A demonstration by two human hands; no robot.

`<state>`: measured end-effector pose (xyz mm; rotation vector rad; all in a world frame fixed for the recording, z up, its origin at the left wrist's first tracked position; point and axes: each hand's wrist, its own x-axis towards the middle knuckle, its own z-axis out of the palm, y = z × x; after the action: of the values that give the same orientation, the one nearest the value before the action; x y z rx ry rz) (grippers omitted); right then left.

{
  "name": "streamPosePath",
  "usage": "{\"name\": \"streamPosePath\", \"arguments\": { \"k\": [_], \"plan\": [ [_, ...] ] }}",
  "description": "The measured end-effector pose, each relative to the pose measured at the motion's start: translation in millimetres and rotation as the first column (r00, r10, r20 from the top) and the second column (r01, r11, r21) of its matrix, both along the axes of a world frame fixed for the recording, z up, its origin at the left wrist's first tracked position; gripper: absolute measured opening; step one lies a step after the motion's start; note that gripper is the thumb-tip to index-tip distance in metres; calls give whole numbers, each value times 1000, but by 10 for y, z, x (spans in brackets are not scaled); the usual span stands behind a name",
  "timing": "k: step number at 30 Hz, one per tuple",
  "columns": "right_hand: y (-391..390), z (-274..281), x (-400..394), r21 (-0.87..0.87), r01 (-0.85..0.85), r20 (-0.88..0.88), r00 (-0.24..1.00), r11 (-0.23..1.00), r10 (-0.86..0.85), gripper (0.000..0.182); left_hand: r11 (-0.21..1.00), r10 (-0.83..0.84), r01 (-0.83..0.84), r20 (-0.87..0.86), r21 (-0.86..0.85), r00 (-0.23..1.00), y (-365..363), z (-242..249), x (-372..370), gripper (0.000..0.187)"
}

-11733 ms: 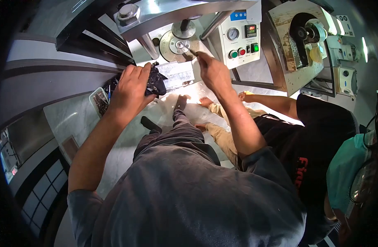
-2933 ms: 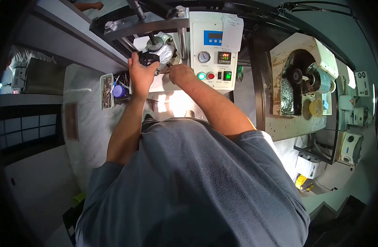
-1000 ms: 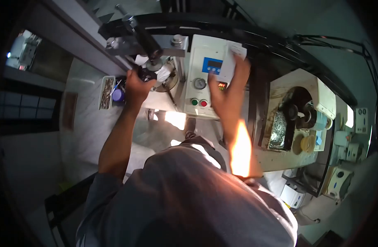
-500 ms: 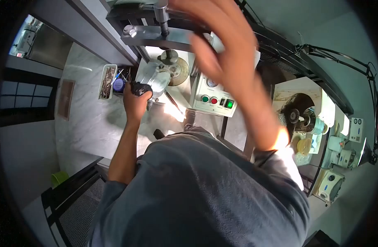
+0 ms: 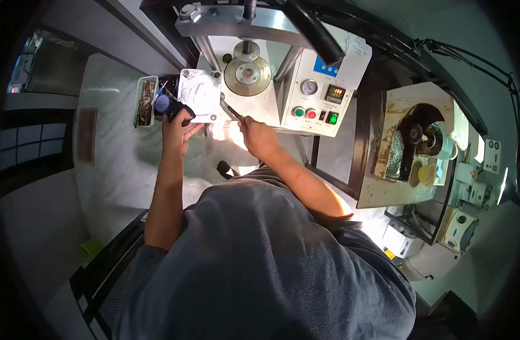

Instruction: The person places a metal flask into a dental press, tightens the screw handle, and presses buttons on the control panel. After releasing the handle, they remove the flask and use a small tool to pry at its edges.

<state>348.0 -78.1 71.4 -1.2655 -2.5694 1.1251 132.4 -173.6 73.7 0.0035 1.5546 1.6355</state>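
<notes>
My left hand [image 5: 177, 129] is wrapped round a dark cloth or pad [image 5: 181, 112] at the lower left corner of a square white-topped metal block [image 5: 200, 93]. Beside that block, my right hand [image 5: 258, 136] grips a thin dark tool [image 5: 233, 111], whose tip points toward the block's right edge. A round metal plate [image 5: 247, 76] sits on the press to the right of the block, under the press's screw [image 5: 249, 8]. The press's control box [image 5: 312, 102] stands right of the plate, with a lit green switch.
A white tray [image 5: 139, 102] of brown sticks and a purple-lidded jar [image 5: 162, 103] stand left of the block. A black handle [image 5: 313, 31] reaches over the press. At the right is a box [image 5: 379, 161] with a motor and wheel.
My right hand has come down from above the press and taken hold of the thin tool. The square block now lies left of the round plate, and the view has shifted.
</notes>
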Motion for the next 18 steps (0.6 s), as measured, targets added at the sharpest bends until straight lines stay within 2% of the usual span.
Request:
{"name": "streamPosePath", "arguments": {
  "k": [1, 3, 6, 10, 12, 13, 16, 18],
  "plan": [
    [-60, -20, 10, -6, 7, 3, 1000, 1000, -7, 30, 1000, -7, 7, 3, -6, 1000, -22, -57, -56, 35],
    [-137, -50, 35, -29, 47, -123, 991, 998, -50, 34, 1000, -13, 14, 161, -4, 987, -43, -160, -162, 29],
    [-199, 98, 114, -131, 114, -149, 980, 985, -134, 32, 996, -67, 48, 259, 82, 964, -122, -186, -197, 37],
    [-203, 329, 179, -182, 181, -116, 972, 966, -204, 28, 995, -52, 26, 288, 94, 956, -171, -177, -177, 35],
    [-175, 309, 129, 94, 115, -186, 978, 989, -97, 24, 995, -59, 30, 298, 99, 953, -166, -199, -195, 37],
    [-157, 339, 76, 156, 78, -183, 982, 985, -49, 23, 995, -55, 27, 303, 95, 952, -171, -200, -198, 37],
    [-89, 310, -80, 223, 44, -98, 995, 974, -22, 22, 996, -53, 26, 319, 88, 946, -179, -217, -225, 37],
    [-61, 329, -107, 211, 59, -114, 993, 976, -36, 21, 998, -64, 55, 286, 41, 956, -210, -261, -277, 35]
  ]
}}
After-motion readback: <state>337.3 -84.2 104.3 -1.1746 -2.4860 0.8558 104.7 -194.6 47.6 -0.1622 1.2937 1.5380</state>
